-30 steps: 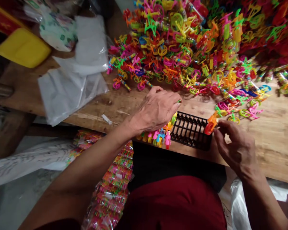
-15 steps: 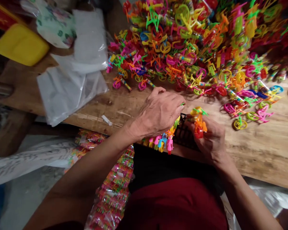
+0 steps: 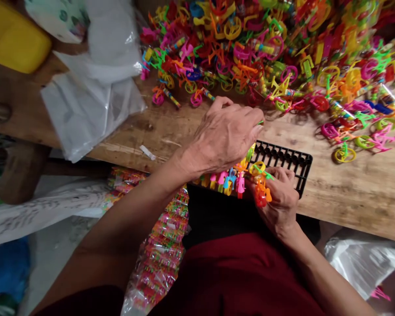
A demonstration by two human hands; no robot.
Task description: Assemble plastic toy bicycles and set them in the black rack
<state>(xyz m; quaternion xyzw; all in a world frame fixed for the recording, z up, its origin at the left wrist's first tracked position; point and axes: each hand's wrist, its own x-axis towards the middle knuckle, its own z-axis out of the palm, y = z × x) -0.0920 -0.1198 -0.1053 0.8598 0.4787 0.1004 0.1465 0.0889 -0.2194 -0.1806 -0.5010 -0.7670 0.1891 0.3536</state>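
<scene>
My left hand point(image 3: 230, 136) is curled over the left part of a black plastic rack point(image 3: 304, 169). Its fingers close on a small plastic toy bicycle point(image 3: 251, 151), of which yellow and green bits show by the fingertips; the rest is hidden. Below that hand, a row of toy bicycles point(image 3: 230, 177) in pink, blue and yellow stands in the rack. At the rack's front edge, my right hand point(image 3: 281, 193) grips a toy bicycle point(image 3: 261, 191) with orange, red and yellow parts. The rack's right part shows bare slots.
A large heap of colourful toy bicycles point(image 3: 243, 57) covers the back of the wooden table point(image 3: 349, 193). Clear plastic bags point(image 3: 92, 109) lie at the left, near a yellow container point(image 3: 16, 35). Packed toys in clear wrap point(image 3: 161, 259) hang below the table edge.
My right hand has moved left and closer to the left hand with its toy bicycle, uncovering the rack's right part. The whole view has shifted slightly.
</scene>
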